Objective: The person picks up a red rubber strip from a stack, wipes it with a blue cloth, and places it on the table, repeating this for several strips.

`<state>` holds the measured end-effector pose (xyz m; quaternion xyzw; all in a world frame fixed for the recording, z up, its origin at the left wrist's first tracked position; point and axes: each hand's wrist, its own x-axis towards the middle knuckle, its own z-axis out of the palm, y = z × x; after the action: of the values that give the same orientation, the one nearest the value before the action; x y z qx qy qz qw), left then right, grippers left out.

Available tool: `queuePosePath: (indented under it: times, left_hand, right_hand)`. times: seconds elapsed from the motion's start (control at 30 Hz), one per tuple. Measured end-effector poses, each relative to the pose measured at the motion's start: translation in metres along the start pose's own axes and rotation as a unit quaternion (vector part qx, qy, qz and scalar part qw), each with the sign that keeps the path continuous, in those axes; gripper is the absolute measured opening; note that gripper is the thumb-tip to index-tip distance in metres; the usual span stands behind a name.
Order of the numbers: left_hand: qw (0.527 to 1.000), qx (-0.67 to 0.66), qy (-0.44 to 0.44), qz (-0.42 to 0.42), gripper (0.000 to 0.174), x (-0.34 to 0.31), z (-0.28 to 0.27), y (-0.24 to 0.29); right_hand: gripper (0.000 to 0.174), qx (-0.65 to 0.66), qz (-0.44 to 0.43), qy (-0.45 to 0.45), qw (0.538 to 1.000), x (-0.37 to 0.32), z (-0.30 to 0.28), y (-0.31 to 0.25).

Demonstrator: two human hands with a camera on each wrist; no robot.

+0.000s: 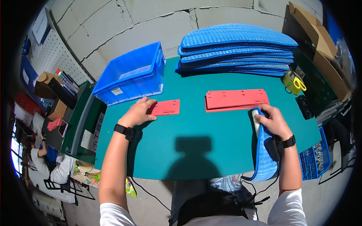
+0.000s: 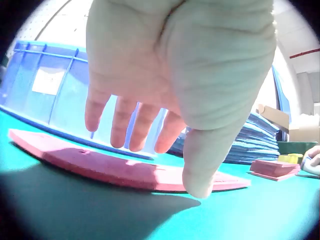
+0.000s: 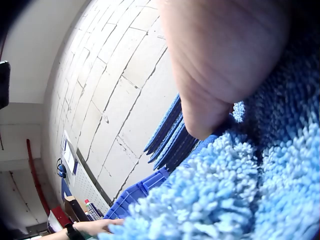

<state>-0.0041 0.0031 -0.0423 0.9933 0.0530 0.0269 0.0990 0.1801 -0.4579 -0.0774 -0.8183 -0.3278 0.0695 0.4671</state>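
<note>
My left hand [image 1: 138, 112] reaches over a flat red strip [image 1: 167, 107] with small holes and printed letters. In the left wrist view its fingers extend over the strip and the thumb comes down at the near edge; part of the strip is under the hand in the head view. My right hand [image 1: 277, 121] grips a blue mop pad [image 1: 264, 158] by its upper end, thumb on top. The pad hangs down over the table's front edge, its fluffy pile [image 3: 210, 185] filling the lower right wrist view. Just beyond that hand lies a stack of red strips [image 1: 235, 100].
A blue plastic bin [image 1: 135, 87] stands at the back left of the green table [image 1: 166, 150]. Beside it is a tall pile of blue mop pads [image 1: 233, 51]. Yellow scissors [image 1: 299, 85], tape [image 1: 289, 81] and a black object [image 1: 304, 107] lie along the right edge.
</note>
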Motion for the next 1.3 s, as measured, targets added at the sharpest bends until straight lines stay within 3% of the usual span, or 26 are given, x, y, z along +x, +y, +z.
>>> queuePosePath:
  times: [0.1,0.3,0.5,0.7,0.87,0.93,1.1,1.3]
  left_hand:
    - [0.999,-0.032,-0.025,-0.005,0.063,0.004,0.011,0.008]
    - [0.996,0.056,-0.055,-0.052,0.060,0.015,0.008,0.033]
    - [0.993,-0.011,0.017,0.121,0.069,0.038,0.017,0.106]
    - [0.989,-0.031,-0.008,0.142,0.069,0.077,0.043,0.159]
    - [0.989,-0.006,0.031,0.147,0.045,0.081,0.049,0.164]
    - [0.982,-0.059,0.081,0.159,0.027,0.077,0.047,0.163]
    - [0.979,-0.045,0.119,0.157,0.016,0.052,0.035,0.166]
    - [0.976,-0.085,0.044,0.198,0.016,-0.009,0.034,0.167]
  right_hand:
    - [0.027,-0.013,0.002,0.007,1.000,-0.002,0.001,-0.003]
    - [0.025,0.008,-0.015,0.003,1.000,-0.002,0.000,-0.004]
    - [0.024,-0.012,-0.028,0.003,1.000,-0.001,0.001,-0.004]
    - [0.027,-0.017,-0.021,0.007,1.000,-0.001,0.000,-0.001]
    - [0.027,-0.020,-0.023,0.011,0.999,-0.002,0.000,-0.006]
    - [0.026,0.011,-0.018,0.025,0.999,-0.003,0.000,-0.009]
    - [0.023,0.024,-0.044,0.055,0.997,-0.006,-0.004,-0.017]
    - [0.021,0.100,-0.057,0.098,0.989,-0.013,-0.011,-0.022]
